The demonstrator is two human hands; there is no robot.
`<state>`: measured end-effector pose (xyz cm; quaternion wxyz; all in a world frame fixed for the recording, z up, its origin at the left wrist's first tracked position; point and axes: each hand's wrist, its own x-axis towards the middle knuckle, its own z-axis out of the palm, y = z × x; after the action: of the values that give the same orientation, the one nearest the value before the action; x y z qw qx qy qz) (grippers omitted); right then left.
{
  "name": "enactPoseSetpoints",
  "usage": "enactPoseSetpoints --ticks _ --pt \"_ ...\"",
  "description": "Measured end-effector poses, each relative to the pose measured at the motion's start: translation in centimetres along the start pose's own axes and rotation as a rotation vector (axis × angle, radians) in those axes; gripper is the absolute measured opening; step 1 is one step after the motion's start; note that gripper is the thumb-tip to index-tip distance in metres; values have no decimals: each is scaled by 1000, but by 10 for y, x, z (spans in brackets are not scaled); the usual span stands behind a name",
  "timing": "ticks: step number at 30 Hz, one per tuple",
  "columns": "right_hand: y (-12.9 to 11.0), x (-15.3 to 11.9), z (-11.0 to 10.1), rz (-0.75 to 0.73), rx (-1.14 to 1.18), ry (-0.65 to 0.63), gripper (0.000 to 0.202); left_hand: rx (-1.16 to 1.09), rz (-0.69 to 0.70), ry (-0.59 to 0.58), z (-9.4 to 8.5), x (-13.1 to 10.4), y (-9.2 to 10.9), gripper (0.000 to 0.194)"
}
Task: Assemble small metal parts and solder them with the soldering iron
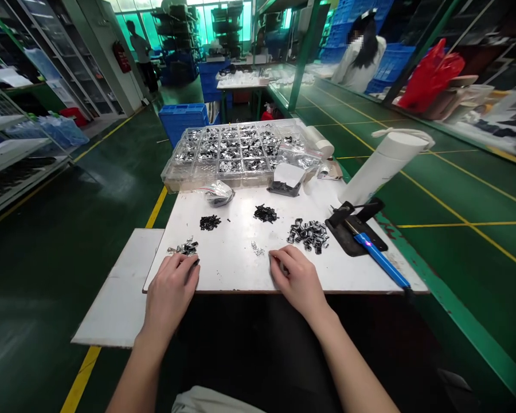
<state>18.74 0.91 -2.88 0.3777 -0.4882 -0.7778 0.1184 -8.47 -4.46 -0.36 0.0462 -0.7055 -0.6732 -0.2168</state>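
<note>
We pinch a small black bit (196, 262) in our left fingers (191, 265) by the shiny pile (186, 247), and our right fingers (275, 257) curl together beside the tiny silver bits (257, 248) on the tabletop (236, 269).

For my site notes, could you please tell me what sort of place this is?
Probably a small-parts assembly workshop: piles of tiny parts, a compartmented tray and what looks like a soldering iron.

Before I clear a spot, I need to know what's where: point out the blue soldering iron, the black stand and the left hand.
Blue soldering iron (383, 261): head view, handle.
Black stand (348, 242): head view, base.
Left hand (171, 282): head view, back.
</note>
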Motion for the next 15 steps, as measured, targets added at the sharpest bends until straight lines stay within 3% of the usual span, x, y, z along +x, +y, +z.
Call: enactPoseSetpoints --ticks 9,15 --pt "-8 4 -2 131 45 -65 22 -128 23 23 4 3 12 16" --pt "-17 17 0 190 -49 -190 20 -258 146 -79 17 9 33 25"
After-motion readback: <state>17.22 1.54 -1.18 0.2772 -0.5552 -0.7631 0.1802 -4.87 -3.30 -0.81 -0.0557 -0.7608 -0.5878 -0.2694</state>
